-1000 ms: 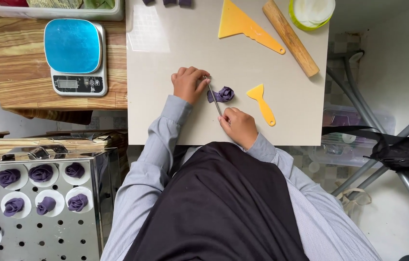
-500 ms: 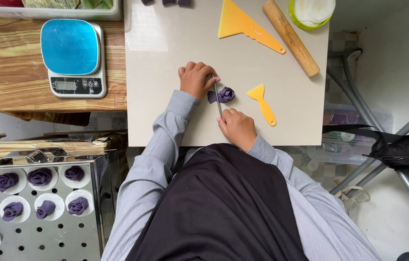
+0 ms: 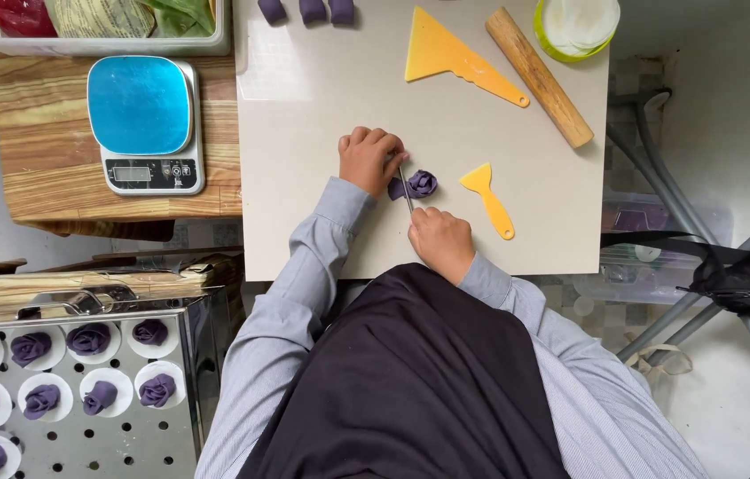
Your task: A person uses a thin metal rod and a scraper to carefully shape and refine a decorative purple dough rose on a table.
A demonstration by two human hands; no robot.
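Pale surface (image 3: 321,98) beside wooden top with blue scale (image 3: 144,120). Purple dough rose (image 3: 416,184) mid-surface. Left hand (image 3: 369,160) curled, fingers together, touching rose. Right hand (image 3: 439,239) clamped on thin blade (image 3: 405,188) at rose. Small yellow scraper (image 3: 488,197) just beside; large yellow scraper (image 3: 455,55), rolling pin (image 3: 538,74) farther off. Perforated steamer tray (image 3: 64,381) holds finished roses.

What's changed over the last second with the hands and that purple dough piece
Very little. The left hand shifted slightly toward the purple dough piece and steadies it from the left. The right hand keeps its grip on the thin tool, laid against the dough. The yellow scraper, rolling pin, scale and tray of purple rolls stayed put.
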